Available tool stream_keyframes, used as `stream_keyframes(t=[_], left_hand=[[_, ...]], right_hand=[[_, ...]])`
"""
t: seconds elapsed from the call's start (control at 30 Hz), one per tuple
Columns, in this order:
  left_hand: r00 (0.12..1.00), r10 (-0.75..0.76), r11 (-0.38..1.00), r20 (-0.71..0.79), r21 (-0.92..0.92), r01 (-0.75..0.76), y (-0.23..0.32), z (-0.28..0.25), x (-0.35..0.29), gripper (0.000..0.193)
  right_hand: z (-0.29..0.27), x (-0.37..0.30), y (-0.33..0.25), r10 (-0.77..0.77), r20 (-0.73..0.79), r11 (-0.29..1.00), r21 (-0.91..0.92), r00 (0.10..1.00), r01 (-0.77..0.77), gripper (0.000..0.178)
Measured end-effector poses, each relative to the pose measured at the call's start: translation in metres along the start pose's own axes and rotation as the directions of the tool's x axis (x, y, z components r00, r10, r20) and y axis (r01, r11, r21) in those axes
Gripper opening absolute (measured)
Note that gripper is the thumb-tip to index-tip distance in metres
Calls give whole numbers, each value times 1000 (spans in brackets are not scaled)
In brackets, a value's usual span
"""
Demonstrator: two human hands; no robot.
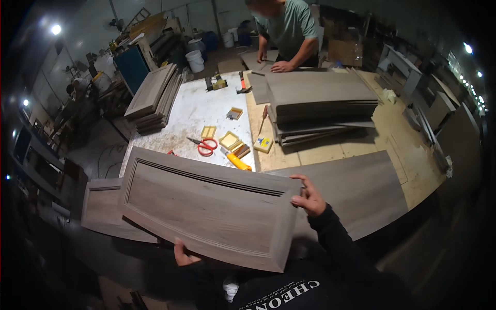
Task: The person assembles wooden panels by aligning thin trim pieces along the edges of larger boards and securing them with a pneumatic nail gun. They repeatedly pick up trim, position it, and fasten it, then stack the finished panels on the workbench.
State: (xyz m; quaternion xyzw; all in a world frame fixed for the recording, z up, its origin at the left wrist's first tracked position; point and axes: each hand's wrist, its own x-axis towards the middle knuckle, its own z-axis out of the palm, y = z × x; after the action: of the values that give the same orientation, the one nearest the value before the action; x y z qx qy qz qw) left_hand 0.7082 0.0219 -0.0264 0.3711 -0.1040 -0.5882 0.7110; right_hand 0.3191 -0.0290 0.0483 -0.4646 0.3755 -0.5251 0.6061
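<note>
A grey-brown wood-grain cabinet door (206, 209) with a raised frame is held up tilted before me. My left hand (184, 253) grips its lower edge from beneath, the thumb showing on the front and the other fingers mostly hidden. At the right end, my right hand (309, 196) is closed around the upper corner. Under the door's left end lies another framed door (101, 206). A flat wood-grain panel (356, 191) rests on the table to the right, partly behind my right hand.
Beyond the door lie red-handled scissors (207, 146), a yellow utility knife (238, 161), small boxes (230, 139), a screwdriver (263, 120), a hammer (243, 82) and a nail gun (216, 83). Stacked doors (152, 98) stand left, stacked panels (320, 95) right. A co-worker (289, 31) leans over the far side.
</note>
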Motion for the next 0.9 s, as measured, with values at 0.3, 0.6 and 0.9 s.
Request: stream_keyframes(t=[0.3,0.6,0.9], left_hand=[[877,-299,944,375,-19,330,-150,114,5,48],[369,-588,579,720,55,813,-290,198,-54,48],[388,-815,528,431,828,189,-376,127,-50,47]], right_hand=[[-124,-120,-54,-544,-469,812,-84,696,578,39],[-214,-222,-63,-466,-882,831,-406,76,380,22],[-298,-246,-36,-648,-727,720,-682,-227,128,20]])
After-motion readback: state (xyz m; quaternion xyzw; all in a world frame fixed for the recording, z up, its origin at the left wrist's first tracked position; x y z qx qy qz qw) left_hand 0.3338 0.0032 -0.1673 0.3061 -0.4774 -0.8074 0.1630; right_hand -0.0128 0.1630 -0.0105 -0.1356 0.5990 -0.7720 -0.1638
